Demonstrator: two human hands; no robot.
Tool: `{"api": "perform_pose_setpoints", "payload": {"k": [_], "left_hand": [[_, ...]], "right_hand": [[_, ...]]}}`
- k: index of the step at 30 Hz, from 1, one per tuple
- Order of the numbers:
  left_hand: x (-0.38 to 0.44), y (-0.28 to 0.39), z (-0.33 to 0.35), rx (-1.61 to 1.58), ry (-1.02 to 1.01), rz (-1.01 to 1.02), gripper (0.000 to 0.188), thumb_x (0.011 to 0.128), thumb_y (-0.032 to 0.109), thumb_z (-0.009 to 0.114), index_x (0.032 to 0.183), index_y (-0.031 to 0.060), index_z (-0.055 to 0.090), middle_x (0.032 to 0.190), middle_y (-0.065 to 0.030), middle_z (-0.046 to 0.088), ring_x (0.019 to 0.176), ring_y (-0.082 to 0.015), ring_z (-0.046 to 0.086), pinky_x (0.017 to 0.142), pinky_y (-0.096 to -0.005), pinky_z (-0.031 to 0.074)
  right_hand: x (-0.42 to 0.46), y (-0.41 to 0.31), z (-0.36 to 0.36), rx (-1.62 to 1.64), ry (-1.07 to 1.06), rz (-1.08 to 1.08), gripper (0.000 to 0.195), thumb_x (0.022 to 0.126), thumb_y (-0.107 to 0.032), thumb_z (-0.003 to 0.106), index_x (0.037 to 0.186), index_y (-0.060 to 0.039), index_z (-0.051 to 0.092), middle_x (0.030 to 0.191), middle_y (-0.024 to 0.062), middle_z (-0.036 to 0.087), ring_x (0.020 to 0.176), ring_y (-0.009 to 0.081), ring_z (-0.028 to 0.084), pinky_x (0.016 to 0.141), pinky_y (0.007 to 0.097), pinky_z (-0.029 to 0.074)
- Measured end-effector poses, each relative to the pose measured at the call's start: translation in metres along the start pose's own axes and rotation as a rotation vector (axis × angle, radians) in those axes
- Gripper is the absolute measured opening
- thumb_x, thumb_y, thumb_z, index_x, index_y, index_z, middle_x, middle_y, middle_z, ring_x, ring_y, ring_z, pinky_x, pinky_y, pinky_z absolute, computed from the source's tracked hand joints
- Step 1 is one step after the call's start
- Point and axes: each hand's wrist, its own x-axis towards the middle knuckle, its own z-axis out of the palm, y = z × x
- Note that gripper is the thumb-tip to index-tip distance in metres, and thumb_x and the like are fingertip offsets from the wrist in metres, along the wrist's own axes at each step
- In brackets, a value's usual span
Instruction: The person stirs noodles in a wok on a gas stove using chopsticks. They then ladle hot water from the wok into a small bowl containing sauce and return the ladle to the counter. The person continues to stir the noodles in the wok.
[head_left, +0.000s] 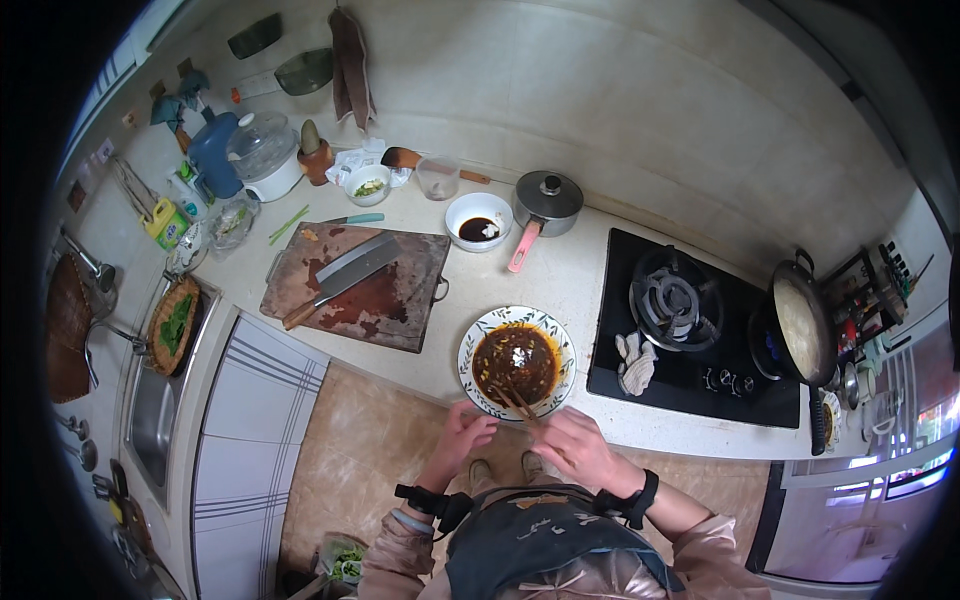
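Before me on the counter stands a white plate with a leaf-patterned rim (470, 330), holding dark reddish-brown sauce (514, 367) with pale pieces and a glossy highlight. My right hand (574, 442), at the plate's lower right, grips wooden chopsticks (523, 405) whose tips dip into the sauce. Beside the plate's lower left edge is my left hand (465, 435), fingers curled loosely and apart, holding nothing; whether it touches the rim cannot be told. Behind the plate sits a white bowl (454, 214) with dark liquid inside.
Left: cleaver (360, 264) on a wooden chopping board (405, 322), with a teal-handled knife (364, 218) behind. Back: lidded saucepan (550, 202) with pink handle. Right: black gas hob (697, 390), cloth (636, 365), and a wok (801, 322) of pale contents over a blue flame. Far left: sink (154, 427).
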Motion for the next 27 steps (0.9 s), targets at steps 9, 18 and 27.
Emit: {"api": "perform_pose_setpoints", "payload": {"k": [9, 18, 27], "left_hand": [[-0.002, 0.003, 0.0, 0.007, -0.024, 0.026, 0.036, 0.097, 0.018, 0.053, 0.129, 0.0101, 0.036, 0.115, -0.016, 0.061, 0.1, -0.0204, 0.063, 0.083, -0.0309, 0.054], [-0.004, 0.005, 0.001, 0.017, -0.029, 0.015, 0.037, 0.098, 0.018, 0.052, 0.129, 0.0105, 0.035, 0.117, -0.0173, 0.061, 0.101, -0.021, 0.063, 0.085, -0.0316, 0.053], [-0.004, 0.008, 0.001, 0.03, -0.028, 0.016, 0.036, 0.098, 0.018, 0.051, 0.129, 0.0105, 0.034, 0.117, -0.0175, 0.061, 0.102, -0.0212, 0.063, 0.086, -0.0319, 0.052]], "right_hand": [[0.005, -0.002, 0.001, 0.028, -0.006, -0.009, 0.017, 0.08, -0.014, 0.069, 0.08, -0.0021, 0.056, 0.076, 0.0111, 0.052, 0.068, 0.0284, 0.056, 0.064, 0.038, 0.046], [-0.001, 0.002, 0.005, -0.048, 0.019, -0.008, 0.015, 0.078, -0.01, 0.07, 0.085, -0.0007, 0.06, 0.076, 0.0111, 0.052, 0.067, 0.0287, 0.055, 0.062, 0.0375, 0.047], [0.003, 0.008, -0.002, 0.06, 0.032, 0.113, 0.015, 0.082, -0.009, 0.067, 0.093, 0.0011, 0.063, 0.082, 0.0125, 0.057, 0.073, 0.0287, 0.058, 0.064, 0.0364, 0.048]]}}
